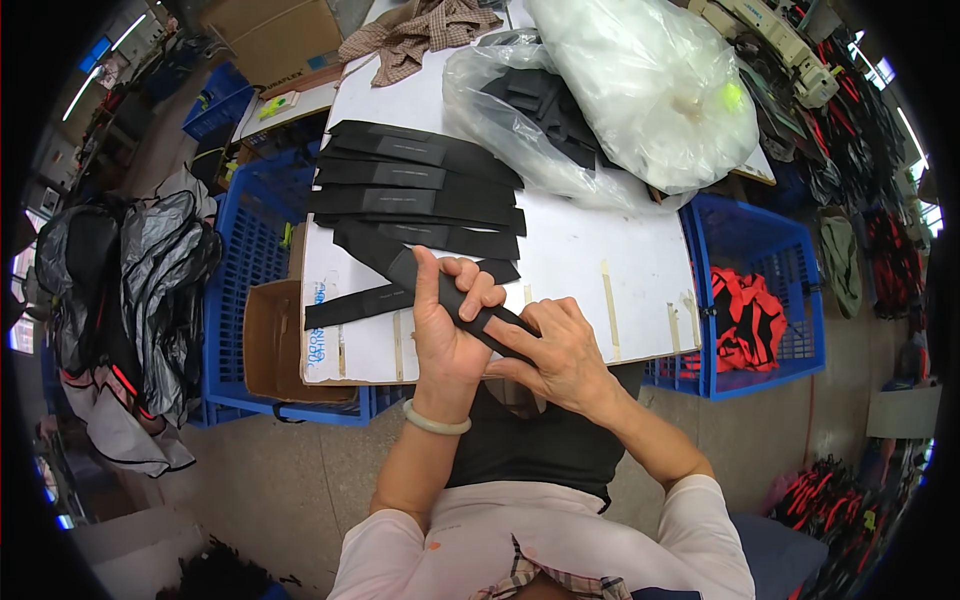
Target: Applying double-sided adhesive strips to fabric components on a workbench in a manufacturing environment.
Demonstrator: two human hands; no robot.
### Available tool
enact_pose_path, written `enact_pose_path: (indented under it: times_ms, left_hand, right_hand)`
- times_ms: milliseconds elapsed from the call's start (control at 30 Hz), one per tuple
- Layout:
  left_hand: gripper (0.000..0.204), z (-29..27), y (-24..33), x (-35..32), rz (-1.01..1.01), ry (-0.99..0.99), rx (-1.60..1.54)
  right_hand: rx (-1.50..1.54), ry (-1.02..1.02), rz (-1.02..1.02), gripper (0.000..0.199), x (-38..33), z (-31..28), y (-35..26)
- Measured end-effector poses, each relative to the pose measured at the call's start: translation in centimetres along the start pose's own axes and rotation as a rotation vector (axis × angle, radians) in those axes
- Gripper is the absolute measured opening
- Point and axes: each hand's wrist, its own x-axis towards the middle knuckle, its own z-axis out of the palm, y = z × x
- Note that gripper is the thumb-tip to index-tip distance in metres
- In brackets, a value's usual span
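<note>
My left hand [450, 318] is wrapped round a black fabric strip [372, 250], its thumb pointing up along it. The strip slants from the table toward my body, with a dark grey patch partway along. At its near end my right hand [562, 352] pinches the strip between thumb and fingers. Beyond my hands, several similar black strips [405, 202] lie overlapped in a row on the white table [565, 265]. One more strip [355, 304] rests to the left of my left hand, close to the table's front edge.
A large clear plastic bag [650, 90] and an open one holding black pieces [545, 105] cover the far right of the table. Blue crates [243, 215] flank it; the right crate [757, 215] holds red-and-black pieces [748, 320]. A cardboard box [272, 340] sits at left, checked cloth [425, 35] at back.
</note>
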Motion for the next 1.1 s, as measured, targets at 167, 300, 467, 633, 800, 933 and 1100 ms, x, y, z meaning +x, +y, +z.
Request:
enact_pose_path:
  times_ms: [167, 300, 467, 633, 800, 933, 1100]
  left_hand:
    - [0.043, 0.2, -0.4, -0.3, 0.063, -0.145, 0.192]
    - [0.037, 1.3, -2.3, -1.5, 0.215, -0.297, 0.508]
    - [0.030, 1.2, -3.1, -3.5, 0.256, -0.522, 0.756]
    - [0.040, 0.9, -3.2, -2.9, 0.193, -0.452, 0.559]
    - [0.055, 0.6, -3.2, -2.0, 0.136, -0.178, 0.575]
    - [0.058, -0.8, -2.9, -1.3, 0.080, -0.246, 0.492]
    - [0.060, -1.1, -2.8, -1.0, 0.063, -0.283, 0.480]
  right_hand:
    - [-0.012, -0.031, -0.042, 0.034, 0.0, -0.3, 0.4]
    - [0.094, 0.105, -0.129, 0.029, -1.7, 1.4, 2.6]
    - [0.265, 0.205, -0.200, 0.027, -2.6, 2.6, 3.3]
    - [0.278, 0.195, -0.193, 0.025, -3.0, 1.7, 2.3]
    - [0.654, 0.284, 0.195, 0.036, -4.0, 0.1, 0.6]
    - [0.745, 0.236, 0.366, 0.025, -3.9, -0.8, 0.1]
    - [1.042, 0.302, 0.610, 0.017, -2.1, -0.8, -0.6]
